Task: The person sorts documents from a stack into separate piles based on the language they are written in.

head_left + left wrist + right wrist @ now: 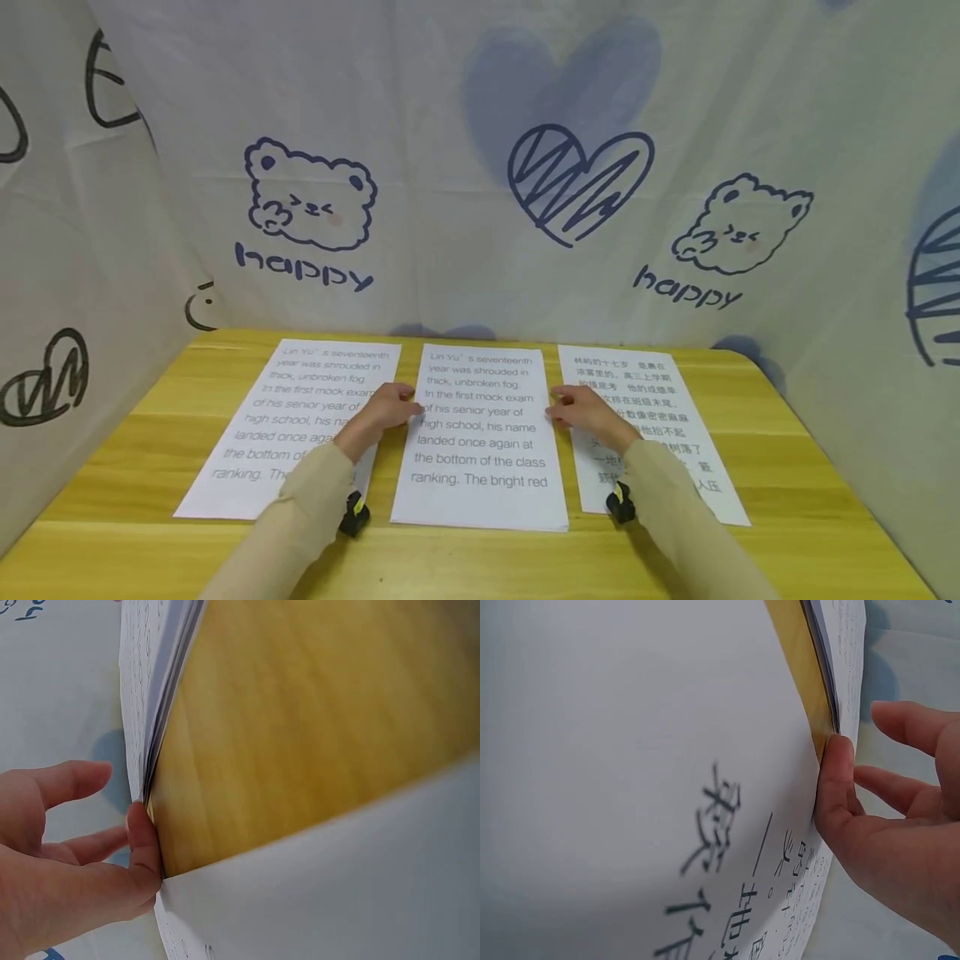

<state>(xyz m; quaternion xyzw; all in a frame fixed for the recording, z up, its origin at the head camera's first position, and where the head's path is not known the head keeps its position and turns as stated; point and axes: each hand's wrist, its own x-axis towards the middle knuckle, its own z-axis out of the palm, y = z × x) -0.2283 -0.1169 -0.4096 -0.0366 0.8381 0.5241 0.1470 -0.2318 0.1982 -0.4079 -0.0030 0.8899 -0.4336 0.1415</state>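
A broad strip of bare wood-grain tabletop [480, 571] runs along the near side, leaving open room in front of the papers. Two pale sleeves [300, 500] reach in over it, with a black wrist device at each forearm. Beyond that strip, a stack of printed English pages [480, 450] lies in the centre, large type facing up, its near edge showing a sheet or more slightly out of line. The left hand [384, 407] is at its left edge and the right hand [587, 408] at its right edge; on both, thumb and fingers are apart, with a fingertip against the paper's side and nothing clamped. An English-printed page [270, 425] lies to the left, and a Chinese-printed page [660, 400] to the right, each partly covered by an arm; whether either is a single sheet, I cannot tell. The row of three appears set out; evening up the central stack's edges seems to be the step in hand, nearly done, with any lifting or sorting not yet begun. Only narrow gaps of wood separate the papers, but there is more room outside the row. Their far edges sit near the tabletop's back, where a white cloth [442, 208] with bears and hearts hangs.
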